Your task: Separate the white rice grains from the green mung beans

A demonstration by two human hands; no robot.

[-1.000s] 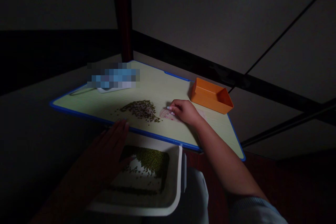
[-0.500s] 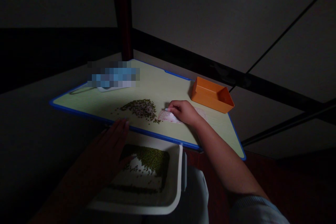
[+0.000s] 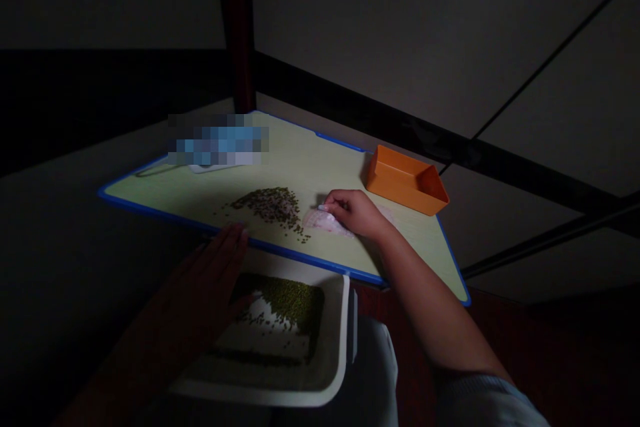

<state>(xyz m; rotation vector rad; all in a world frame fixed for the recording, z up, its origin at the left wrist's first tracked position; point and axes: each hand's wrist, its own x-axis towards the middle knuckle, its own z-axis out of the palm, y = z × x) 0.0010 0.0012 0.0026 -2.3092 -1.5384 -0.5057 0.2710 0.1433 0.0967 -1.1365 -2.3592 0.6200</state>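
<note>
My right hand (image 3: 356, 212) is above a flat pinkish-white piece (image 3: 325, 221) on the pale yellow board (image 3: 320, 167). Its thumb and fingertips are pinched together; what they hold, if anything, is too small to make out. Just left of it lies a loose heap of small green beans (image 3: 274, 205), some scattered around. In the shade, my left hand (image 3: 220, 267) reaches over a white tub (image 3: 341, 353), fingers stretched out and their tips at the board's blue front edge. More green beans (image 3: 295, 303) lie inside the tub, mostly toward its far right side.
An orange open box (image 3: 407, 181) stands on the board's right rear part. At the left rear, a blurred-out blue item (image 3: 220, 143) rests on something white, with a cord beside it. Dark panelled walls (image 3: 400, 33) stand behind the board.
Both hands keep nearly the same place and pose. A few beans at the heap's right edge lie slightly differently, and the view has shifted a little.
</note>
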